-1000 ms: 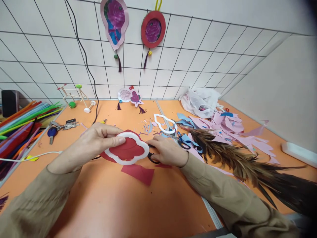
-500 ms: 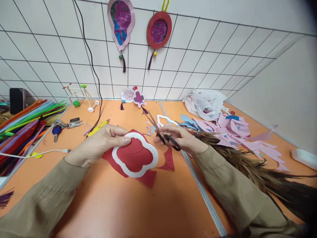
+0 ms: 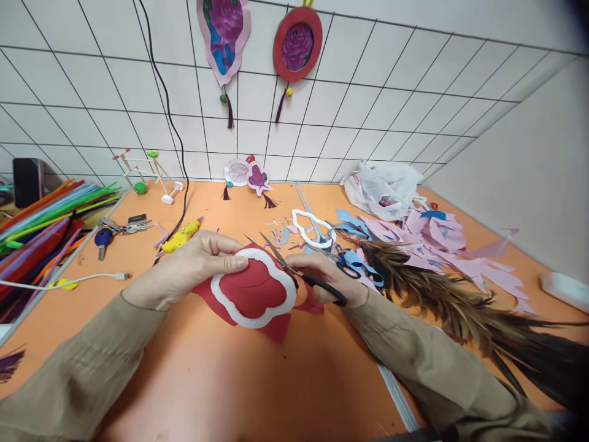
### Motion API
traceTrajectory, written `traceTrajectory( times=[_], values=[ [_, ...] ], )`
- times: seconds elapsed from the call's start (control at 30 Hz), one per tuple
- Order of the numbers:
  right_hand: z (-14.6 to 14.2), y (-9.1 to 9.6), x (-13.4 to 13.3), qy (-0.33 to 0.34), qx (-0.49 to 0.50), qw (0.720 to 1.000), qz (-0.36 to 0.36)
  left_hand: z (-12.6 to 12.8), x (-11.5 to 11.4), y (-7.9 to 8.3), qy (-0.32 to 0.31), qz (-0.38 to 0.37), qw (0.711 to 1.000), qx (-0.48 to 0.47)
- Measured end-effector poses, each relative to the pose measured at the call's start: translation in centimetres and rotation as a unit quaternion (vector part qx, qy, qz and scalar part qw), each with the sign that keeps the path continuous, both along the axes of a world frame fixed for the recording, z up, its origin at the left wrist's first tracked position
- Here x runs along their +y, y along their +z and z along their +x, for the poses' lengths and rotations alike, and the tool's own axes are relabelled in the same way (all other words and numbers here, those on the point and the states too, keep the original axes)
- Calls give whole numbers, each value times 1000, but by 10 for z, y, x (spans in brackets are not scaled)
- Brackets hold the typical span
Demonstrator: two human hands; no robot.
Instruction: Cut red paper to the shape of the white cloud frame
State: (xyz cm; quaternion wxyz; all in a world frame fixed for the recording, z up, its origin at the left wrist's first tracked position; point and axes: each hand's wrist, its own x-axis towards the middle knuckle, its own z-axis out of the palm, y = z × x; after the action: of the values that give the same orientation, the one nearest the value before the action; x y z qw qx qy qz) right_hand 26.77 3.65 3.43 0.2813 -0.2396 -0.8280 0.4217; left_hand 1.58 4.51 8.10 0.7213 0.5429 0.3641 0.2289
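Note:
My left hand (image 3: 188, 267) pinches the upper left edge of a red paper piece with a white cloud-shaped frame (image 3: 253, 291) lying on it, held just above the orange table (image 3: 257, 387). My right hand (image 3: 329, 279) grips black-handled scissors (image 3: 294, 270). Their open blades point up and left across the top right edge of the red paper. A red offcut (image 3: 314, 302) lies beside the paper under my right hand.
A second white frame (image 3: 313, 226), blue-handled scissors (image 3: 356, 264), brown feathers (image 3: 442, 294), pink and blue paper scraps (image 3: 437, 236) and a white plastic bag (image 3: 381, 190) lie to the right. A yellow glue gun (image 3: 181, 235), keys (image 3: 115, 228) and coloured pipe cleaners (image 3: 41, 230) are on the left.
My right hand lifted the black scissors off the table and brought the open blades to the top right edge of the red paper. My left hand kept its hold.

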Motion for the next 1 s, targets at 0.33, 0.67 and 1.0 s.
traceTrajectory(
  times=[0.33, 0.67, 1.0],
  values=[
    [2, -2, 1, 22, 93, 993, -75, -2, 2, 5, 9, -17, 999, -41],
    [4, -15, 3, 28, 132, 986, -100, -1, 4, 3, 26, -31, 996, -74],
    [-1, -23, 1, 24, 134, 988, -71, -1, 1, 4, 51, 16, 999, -9]
  ],
)
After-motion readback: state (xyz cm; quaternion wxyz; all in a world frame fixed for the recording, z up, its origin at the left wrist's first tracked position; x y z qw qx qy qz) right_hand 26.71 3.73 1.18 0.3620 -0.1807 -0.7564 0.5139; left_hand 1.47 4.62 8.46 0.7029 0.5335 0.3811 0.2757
